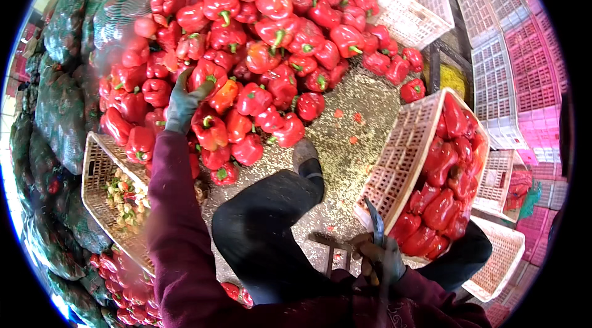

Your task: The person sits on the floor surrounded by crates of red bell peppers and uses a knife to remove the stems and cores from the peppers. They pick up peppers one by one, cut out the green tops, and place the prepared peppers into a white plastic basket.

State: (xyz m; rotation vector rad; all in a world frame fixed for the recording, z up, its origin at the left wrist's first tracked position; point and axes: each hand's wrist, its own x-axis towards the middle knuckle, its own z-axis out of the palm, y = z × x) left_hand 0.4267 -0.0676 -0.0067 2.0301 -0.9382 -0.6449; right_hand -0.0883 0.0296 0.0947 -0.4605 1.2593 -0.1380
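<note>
My left hand, in a grey-green glove, reaches into a large heap of red bell peppers, its fingers spread around one red pepper with a green stem. An orange-red pepper lies just right of it. Low at the right, my gloved right hand is closed on a knife, its blade pointing up beside a crate. That white plastic crate is tilted and holds red peppers without visible stems.
At the left, a crate holds cut pepper cores. Green mesh sacks are piled behind it. An emptied-looking white crate stands at the upper right, near stacked white and pink crates. Seeds and red scraps litter the floor.
</note>
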